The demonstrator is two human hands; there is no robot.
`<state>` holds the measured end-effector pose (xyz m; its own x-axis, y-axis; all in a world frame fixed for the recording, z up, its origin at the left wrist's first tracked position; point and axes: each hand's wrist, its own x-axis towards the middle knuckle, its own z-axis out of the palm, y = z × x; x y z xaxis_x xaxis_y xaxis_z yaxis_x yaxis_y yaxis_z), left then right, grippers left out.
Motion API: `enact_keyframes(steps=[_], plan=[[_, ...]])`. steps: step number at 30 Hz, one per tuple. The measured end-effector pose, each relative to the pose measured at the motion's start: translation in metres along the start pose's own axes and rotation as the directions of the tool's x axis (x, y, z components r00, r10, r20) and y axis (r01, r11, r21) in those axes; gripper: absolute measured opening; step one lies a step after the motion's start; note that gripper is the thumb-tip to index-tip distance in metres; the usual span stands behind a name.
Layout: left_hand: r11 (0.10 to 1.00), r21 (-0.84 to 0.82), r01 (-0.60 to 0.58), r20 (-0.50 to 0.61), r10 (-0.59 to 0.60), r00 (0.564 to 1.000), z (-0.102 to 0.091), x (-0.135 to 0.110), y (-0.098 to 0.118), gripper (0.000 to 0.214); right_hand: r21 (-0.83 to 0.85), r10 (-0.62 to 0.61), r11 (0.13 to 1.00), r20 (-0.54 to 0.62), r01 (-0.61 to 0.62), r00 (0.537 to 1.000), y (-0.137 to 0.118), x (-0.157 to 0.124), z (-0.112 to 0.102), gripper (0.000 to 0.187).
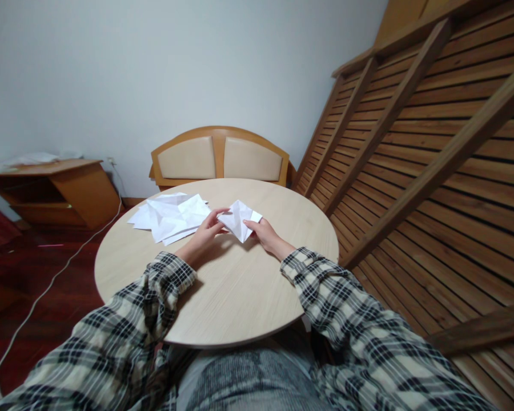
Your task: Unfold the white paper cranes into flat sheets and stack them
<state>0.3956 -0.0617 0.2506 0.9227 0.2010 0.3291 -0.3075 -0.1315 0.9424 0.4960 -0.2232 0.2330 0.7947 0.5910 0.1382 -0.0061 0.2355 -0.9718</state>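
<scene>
A folded sheet of white paper (239, 220) is held between my two hands, just above the table. My left hand (209, 229) pinches its left corner, fingers partly hidden behind it. On the other side, my right hand (265, 233) grips the right edge, the thumb lying on the front face. Creases run across the paper and it comes to a point at the bottom. To the left of my left hand lies a loose pile of creased white paper sheets (171, 216).
The round pale wooden table (235, 302) stands before me. Behind it is a padded headboard (188, 158). Wooden slats (411, 188) lean along the right. A desk (81, 191) stands at the left, and a white cable (64, 268) trails over the floor.
</scene>
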Motion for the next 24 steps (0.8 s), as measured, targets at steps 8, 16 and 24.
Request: enact_keyframes(steps=[8,16,24], plan=[[0.978,0.188,-0.091,0.09,0.075,0.993,-0.009,0.004,-0.009,0.022,0.006,-0.08,0.997,-0.035,0.08,0.996,0.006,0.007,-0.004,0.027],[0.966,0.246,-0.084,0.116,0.057,0.992,-0.005,0.0,0.001,0.026,-0.012,-0.086,0.996,0.067,0.087,0.994,0.0,0.0,-0.002,0.03],[0.977,0.201,-0.073,0.117,0.05,0.992,-0.001,-0.004,0.003,0.026,-0.039,-0.077,0.996,0.127,0.082,0.989,0.004,0.001,-0.004,0.038]])
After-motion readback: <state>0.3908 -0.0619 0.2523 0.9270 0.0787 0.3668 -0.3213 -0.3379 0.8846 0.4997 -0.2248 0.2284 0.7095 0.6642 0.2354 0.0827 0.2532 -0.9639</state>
